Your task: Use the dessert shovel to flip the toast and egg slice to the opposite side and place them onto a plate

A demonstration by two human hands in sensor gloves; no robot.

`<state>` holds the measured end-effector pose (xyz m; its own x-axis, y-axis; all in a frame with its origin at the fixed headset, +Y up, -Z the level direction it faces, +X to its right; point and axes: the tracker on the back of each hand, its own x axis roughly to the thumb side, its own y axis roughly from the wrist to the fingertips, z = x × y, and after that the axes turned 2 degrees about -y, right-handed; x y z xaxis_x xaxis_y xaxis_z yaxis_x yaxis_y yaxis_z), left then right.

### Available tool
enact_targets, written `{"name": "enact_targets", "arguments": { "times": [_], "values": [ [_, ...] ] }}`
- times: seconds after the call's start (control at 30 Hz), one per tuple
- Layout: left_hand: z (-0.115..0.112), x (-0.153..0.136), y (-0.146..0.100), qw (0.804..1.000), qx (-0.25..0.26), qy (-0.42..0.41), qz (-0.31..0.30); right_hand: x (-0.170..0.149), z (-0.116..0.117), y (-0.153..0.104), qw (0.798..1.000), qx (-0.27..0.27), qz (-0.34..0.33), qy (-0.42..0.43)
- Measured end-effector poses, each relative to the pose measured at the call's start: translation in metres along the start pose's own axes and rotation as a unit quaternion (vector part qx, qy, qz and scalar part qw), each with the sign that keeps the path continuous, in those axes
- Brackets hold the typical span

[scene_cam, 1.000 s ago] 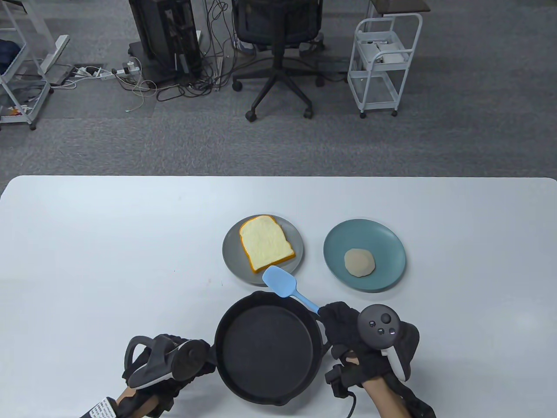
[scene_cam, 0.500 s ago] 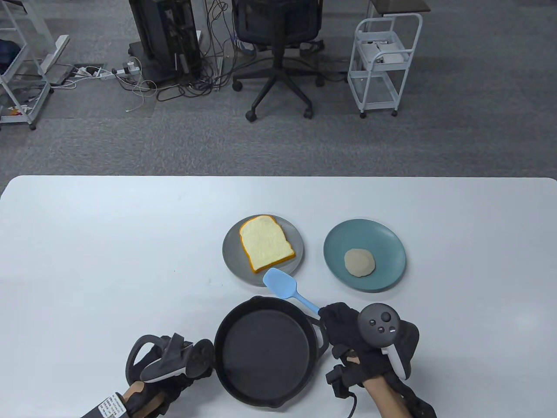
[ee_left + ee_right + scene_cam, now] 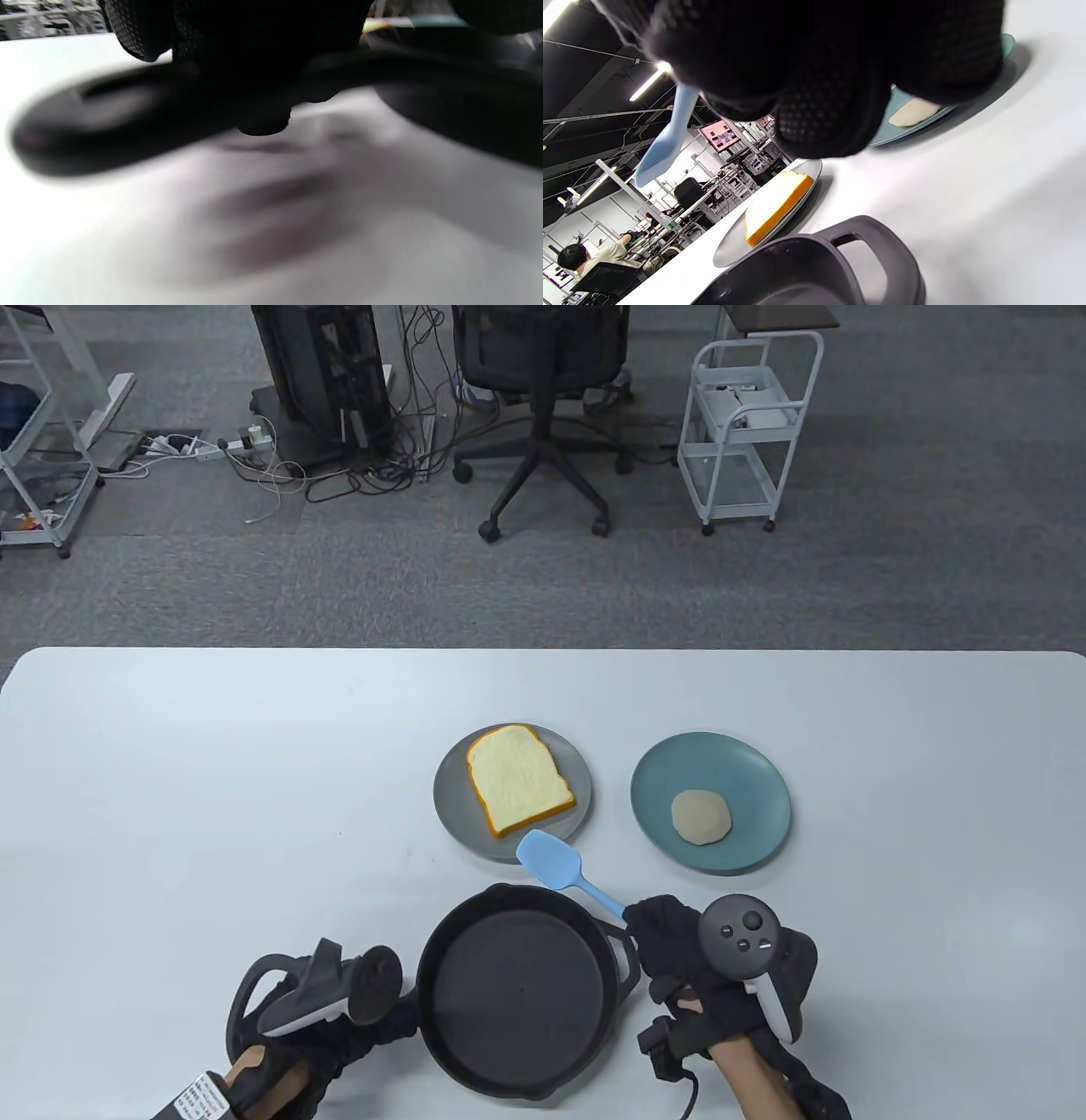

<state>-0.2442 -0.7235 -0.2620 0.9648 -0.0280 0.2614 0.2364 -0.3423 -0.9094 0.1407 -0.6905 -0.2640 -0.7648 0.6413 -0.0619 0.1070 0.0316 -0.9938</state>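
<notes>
A toast slice [image 3: 516,791] lies on the grey plate [image 3: 447,806], seen also as toast [image 3: 775,202] on the plate [image 3: 729,248]. A pale round egg slice [image 3: 701,817] sits on the teal plate [image 3: 670,768]. My right hand [image 3: 672,940] grips the handle of the blue dessert shovel [image 3: 551,859], whose blade hovers between the grey plate and the black pan [image 3: 516,991]. The shovel [image 3: 664,146] points up and away in the right wrist view. My left hand [image 3: 373,1027] holds the pan's handle [image 3: 127,114] at the pan's left side. The pan is bare inside.
The white table [image 3: 212,780] stretches wide to the left and right of the plates. Beyond its far edge stand an office chair [image 3: 543,407] and a white trolley [image 3: 747,432].
The pan has shifted slightly toward me and my left hand has drawn back and rolled with it. The shovel and right hand have barely moved.
</notes>
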Motion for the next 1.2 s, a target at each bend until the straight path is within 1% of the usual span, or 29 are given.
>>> {"name": "enact_targets", "arguments": {
  "times": [0.03, 0.07, 0.13, 0.17, 0.23, 0.3, 0.33, 0.5, 0.7, 0.8, 0.9, 1.1, 1.2],
  "values": [
    [0.004, -0.004, -0.001, 1.000, 0.015, -0.002, 0.005, -0.001, -0.001, 0.000, 1.000, -0.002, 0.002, 0.003],
    [0.008, -0.011, -0.002, 0.999, 0.045, -0.008, 0.012, -0.002, -0.001, 0.001, 1.000, -0.004, 0.006, 0.006],
    [0.013, -0.022, -0.003, 0.996, 0.084, -0.024, 0.025, -0.006, -0.003, 0.003, 1.000, -0.006, 0.014, 0.012],
    [0.014, -0.028, -0.002, 0.996, 0.083, -0.034, 0.023, -0.009, -0.005, 0.005, 1.000, -0.011, 0.021, 0.017],
    [0.013, -0.038, 0.000, 0.997, 0.062, -0.052, 0.010, -0.015, -0.008, 0.007, 0.999, -0.019, 0.032, 0.023],
    [0.012, -0.046, 0.001, 0.994, 0.078, -0.070, 0.021, -0.020, -0.012, 0.008, 0.998, -0.029, 0.043, 0.031],
    [0.011, -0.048, 0.002, 0.995, 0.078, -0.066, 0.024, -0.023, -0.015, 0.010, 0.998, -0.035, 0.050, 0.036],
    [0.007, -0.053, 0.006, 0.995, 0.071, -0.053, 0.040, -0.044, -0.030, 0.015, 0.992, -0.064, 0.095, 0.050],
    [0.004, -0.053, 0.009, 0.996, 0.057, -0.048, 0.041, -0.085, -0.040, 0.025, 0.976, -0.095, 0.184, 0.061],
    [0.003, -0.052, 0.009, 0.997, 0.054, -0.044, 0.039, -0.109, -0.039, 0.029, 0.962, -0.097, 0.239, 0.085],
    [0.002, -0.050, 0.010, 0.997, 0.053, -0.038, 0.037, -0.125, -0.036, 0.034, 0.951, -0.094, 0.274, 0.111],
    [0.000, -0.048, 0.011, 0.998, 0.049, -0.035, 0.035, -0.144, -0.025, 0.047, 0.944, -0.036, 0.303, 0.127],
    [-0.002, -0.047, 0.012, 0.998, 0.044, -0.032, 0.032, -0.146, -0.018, 0.052, 0.937, -0.029, 0.319, 0.141]
  ]
}}
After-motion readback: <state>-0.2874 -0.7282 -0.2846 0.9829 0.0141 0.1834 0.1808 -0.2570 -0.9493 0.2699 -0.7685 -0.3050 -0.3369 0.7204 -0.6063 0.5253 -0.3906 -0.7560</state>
